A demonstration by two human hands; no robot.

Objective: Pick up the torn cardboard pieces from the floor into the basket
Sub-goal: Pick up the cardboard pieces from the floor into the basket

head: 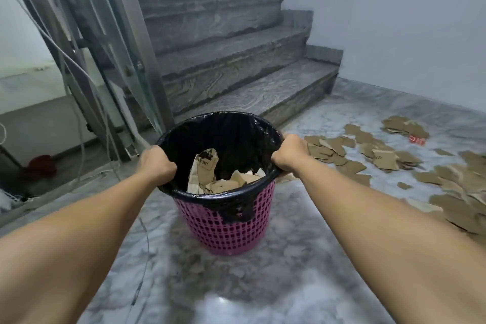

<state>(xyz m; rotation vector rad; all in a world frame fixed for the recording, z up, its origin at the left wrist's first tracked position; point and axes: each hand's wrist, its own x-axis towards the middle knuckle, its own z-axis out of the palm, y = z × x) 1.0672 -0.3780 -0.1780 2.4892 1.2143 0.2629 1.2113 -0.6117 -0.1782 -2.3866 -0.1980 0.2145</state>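
A pink perforated basket (226,226) lined with a black bag stands on the marble floor in the middle of the head view. My left hand (157,163) grips its rim on the left and my right hand (289,154) grips the rim on the right. Several torn cardboard pieces (210,173) lie inside the basket. Many more torn cardboard pieces (381,158) are scattered over the floor to the right of the basket, reaching the right edge of the view.
Grey stone stairs (236,71) rise just behind the basket. A metal railing post with loose cables (110,102) stands to the left. A thin wire (143,258) trails across the floor on the left. A white wall (407,34) closes the right side.
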